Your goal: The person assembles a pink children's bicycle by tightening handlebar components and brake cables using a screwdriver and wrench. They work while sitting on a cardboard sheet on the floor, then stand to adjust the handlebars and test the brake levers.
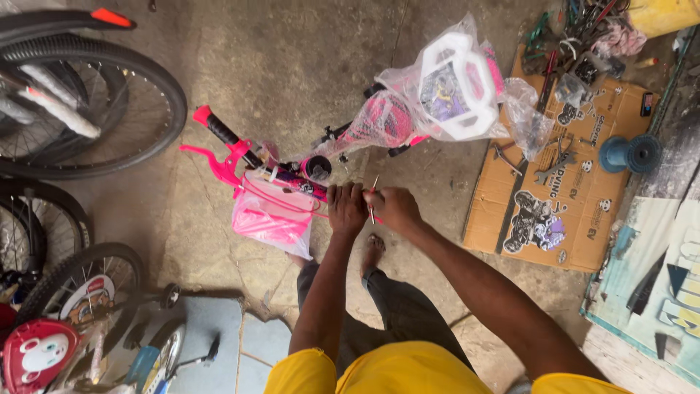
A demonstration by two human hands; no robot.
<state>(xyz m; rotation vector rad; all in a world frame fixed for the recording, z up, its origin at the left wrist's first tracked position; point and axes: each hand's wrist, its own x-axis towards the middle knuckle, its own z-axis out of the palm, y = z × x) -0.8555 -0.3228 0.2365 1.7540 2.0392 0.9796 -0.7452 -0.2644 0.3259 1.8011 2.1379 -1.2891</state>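
Left hand (pixel 345 208) grips the pink bicycle handlebar (pixel 251 162), fingers curled closed around it. Right hand (pixel 394 208) pinches a thin metal tool (pixel 373 195) between its fingertips.

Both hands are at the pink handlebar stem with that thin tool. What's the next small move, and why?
Probably a short turn of the thin metal tool while keeping the bar steady. The right hand pinches the tool upright beside the pink children's bicycle handlebar, and the left hand grips the stem area next to it. What the tool's tip engages is hidden.

Glossy pink plastic brake lever (pixel 211 159)
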